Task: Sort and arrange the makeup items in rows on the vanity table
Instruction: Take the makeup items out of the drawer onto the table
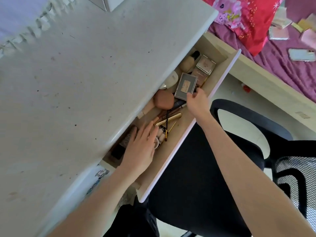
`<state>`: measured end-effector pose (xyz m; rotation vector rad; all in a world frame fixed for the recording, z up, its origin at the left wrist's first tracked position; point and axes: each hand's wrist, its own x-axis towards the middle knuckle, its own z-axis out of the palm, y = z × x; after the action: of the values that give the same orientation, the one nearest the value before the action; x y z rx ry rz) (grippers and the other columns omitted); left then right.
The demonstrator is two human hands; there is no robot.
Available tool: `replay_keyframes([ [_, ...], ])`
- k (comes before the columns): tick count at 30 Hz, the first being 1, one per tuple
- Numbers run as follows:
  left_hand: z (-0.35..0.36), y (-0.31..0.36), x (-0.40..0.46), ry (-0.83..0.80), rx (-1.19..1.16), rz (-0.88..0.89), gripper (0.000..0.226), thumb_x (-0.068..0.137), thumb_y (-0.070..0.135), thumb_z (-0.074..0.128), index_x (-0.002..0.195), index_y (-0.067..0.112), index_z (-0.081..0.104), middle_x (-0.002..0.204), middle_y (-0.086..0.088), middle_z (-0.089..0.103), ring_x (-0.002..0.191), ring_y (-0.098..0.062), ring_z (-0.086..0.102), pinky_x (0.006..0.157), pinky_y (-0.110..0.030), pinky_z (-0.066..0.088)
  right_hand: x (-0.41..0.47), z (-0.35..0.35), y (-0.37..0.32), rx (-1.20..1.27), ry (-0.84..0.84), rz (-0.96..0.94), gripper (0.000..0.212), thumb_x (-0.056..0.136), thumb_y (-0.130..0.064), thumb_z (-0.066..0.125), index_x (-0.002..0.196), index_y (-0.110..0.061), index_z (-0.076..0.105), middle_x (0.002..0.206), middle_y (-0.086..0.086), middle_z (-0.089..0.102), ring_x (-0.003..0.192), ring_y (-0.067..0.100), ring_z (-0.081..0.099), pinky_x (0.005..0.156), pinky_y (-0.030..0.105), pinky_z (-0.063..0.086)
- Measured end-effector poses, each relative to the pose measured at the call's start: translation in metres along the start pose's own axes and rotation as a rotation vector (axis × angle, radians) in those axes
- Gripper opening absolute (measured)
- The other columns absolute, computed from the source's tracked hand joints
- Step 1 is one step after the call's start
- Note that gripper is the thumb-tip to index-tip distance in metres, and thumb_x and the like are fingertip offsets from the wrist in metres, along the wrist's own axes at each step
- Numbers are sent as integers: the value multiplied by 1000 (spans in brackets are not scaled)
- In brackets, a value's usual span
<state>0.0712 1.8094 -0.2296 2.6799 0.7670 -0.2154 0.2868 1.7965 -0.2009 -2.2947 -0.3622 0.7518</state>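
Right hand (pixel 196 101) is pinching the grey palette (pixel 185 86) mid-frame, left hand (pixel 140 147) flat with fingers relaxed over the clutter in the drawer (pixel 179 134), so probably best they lift it straight up before clearing onto the tabletop (pixel 85 65).

The worktop (pixel 71 79) covers the back part of the open drawer (pixel 172 154), so the things there are half hidden. A dark box (pixel 118 152) sits in shadow under its edge. The left hand (pixel 140 149) lies over some makeup, and what is under it cannot be seen. The right hand's fingers (pixel 199 91) hide a corner of the grey palette (pixel 185 86). Its label is too small to read. The things on the bed (pixel 277 62) are blurry.
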Motion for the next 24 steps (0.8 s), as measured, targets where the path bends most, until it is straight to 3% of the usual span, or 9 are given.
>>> replay_keyframes([
  [3,12,-2,35,15,-28,-17,60,94,19,43,147,15,16,156,-7,11,144,-24,8,115,-39,10,36,16,-3,-79,-61,112,44,97,-12,41,136,3,30,138,18,43,125,31,44,95,32,39],
  [7,22,1,86,80,-17,-20,74,86,12,55,146,11,13,155,-12,7,144,-28,3,115,-41,10,66,35,2,-186,-103,220,54,96,-10,41,141,8,17,145,21,31,131,32,36,100,31,35],
  [13,38,-1,135,74,-38,-28,72,91,5,44,148,13,1,156,-10,-2,143,-29,-8,117,-42,6,77,53,13,-298,2,228,59,94,-10,47,137,13,13,144,24,26,132,31,31,102,29,32],
  [16,39,-5,135,94,-56,-4,60,93,16,46,146,14,17,155,-10,10,143,-30,2,116,-43,15,81,50,10,-280,56,226,57,94,-15,47,137,10,19,142,24,30,129,32,34,102,31,33],
  [19,37,1,134,151,-92,-46,45,93,30,50,132,12,38,146,-13,26,134,-33,23,103,-42,38,80,45,4,-122,71,236,51,91,-11,53,133,4,29,137,23,37,122,33,44,98,36,41],
  [22,34,11,140,185,-158,-146,42,90,35,54,124,12,43,138,-14,32,121,-32,35,86,-37,48,72,38,2,-5,73,229,48,91,-10,51,133,1,31,134,21,43,118,32,48,93,36,44],
  [24,32,16,144,189,-180,-203,44,89,30,58,126,14,41,137,-14,30,120,-32,35,85,-38,48,65,33,2,58,76,234,46,92,-11,50,133,0,31,130,19,48,115,31,51,89,36,46],
])
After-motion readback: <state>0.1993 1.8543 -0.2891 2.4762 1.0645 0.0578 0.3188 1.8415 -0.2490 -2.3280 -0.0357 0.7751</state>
